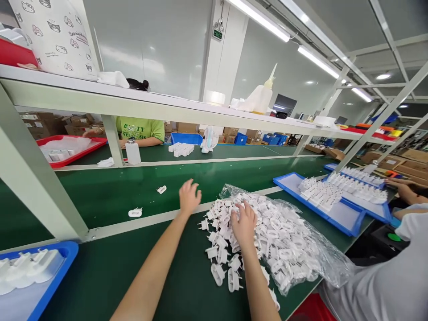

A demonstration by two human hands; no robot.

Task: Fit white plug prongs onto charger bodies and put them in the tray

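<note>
A big heap of white plastic plug pieces [284, 240], many with pins showing, spills from a clear plastic bag [334, 263] on the green table. My right hand [244, 223] is over the left part of this heap, fingers bent and apart, with no piece visibly gripped. My left hand [190, 196] hovers by the pale metal rail [167, 216] left of the heap; its fingers are apart and nothing shows in them. Two loose pieces lie beyond the rail on the green belt: a nearer plug piece [135, 212] and a farther plug piece [162, 189].
Blue trays [321, 205] with rows of white pieces stand at right, near a co-worker's sleeve [413, 227]. Another blue tray [63, 267] holds larger white parts at left. A shelf [187, 104] spans above the belt. Across it sits a person in a green shirt [142, 128].
</note>
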